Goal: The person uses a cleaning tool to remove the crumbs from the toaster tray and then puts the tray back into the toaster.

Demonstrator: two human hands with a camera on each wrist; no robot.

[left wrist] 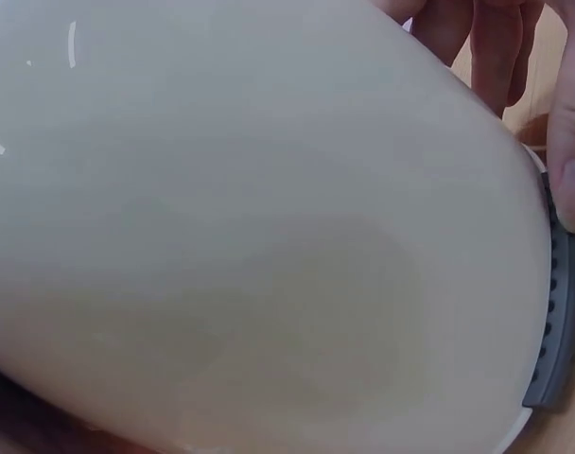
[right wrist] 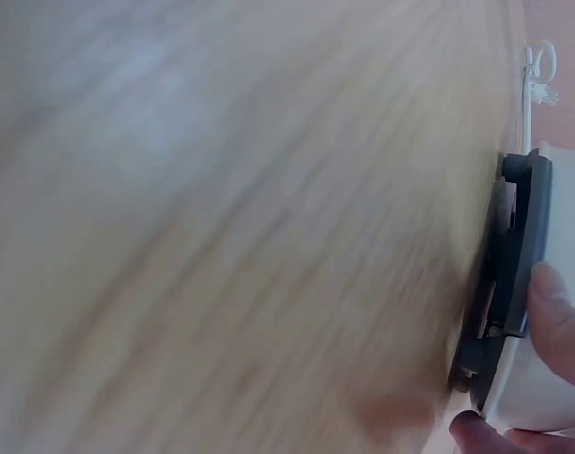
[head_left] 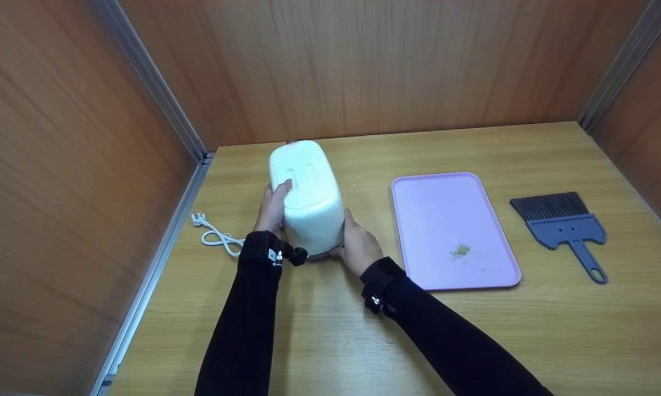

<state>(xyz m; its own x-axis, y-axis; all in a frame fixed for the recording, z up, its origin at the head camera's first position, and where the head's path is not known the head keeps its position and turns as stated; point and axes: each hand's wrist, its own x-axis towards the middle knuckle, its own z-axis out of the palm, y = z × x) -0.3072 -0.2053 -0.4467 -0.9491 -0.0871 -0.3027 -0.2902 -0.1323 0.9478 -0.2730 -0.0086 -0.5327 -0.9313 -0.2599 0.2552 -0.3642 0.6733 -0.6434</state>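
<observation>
A white rounded toaster (head_left: 314, 187) with a lid on top stands tilted between both hands. My left hand (head_left: 271, 210) grips its left side, the thumb lying by the recess in the lid. Low on the opposite side, my right hand (head_left: 361, 246) holds the toaster near its base. The left wrist view has the right thumb at a dark grey strip (left wrist: 557, 331) along the bottom edge. In the right wrist view the dark grey base (right wrist: 527, 246) faces the table at an angle, with fingers below its corner. Most left-hand fingers are hidden behind the body.
A white cord with a plug (head_left: 198, 218) lies on the table left of the toaster. To the right is a purple tray (head_left: 440, 212) with a small heap of crumbs (head_left: 461, 250). Farther right lies a blue-grey brush (head_left: 566, 228). Wooden panels (head_left: 363, 66) enclose the table.
</observation>
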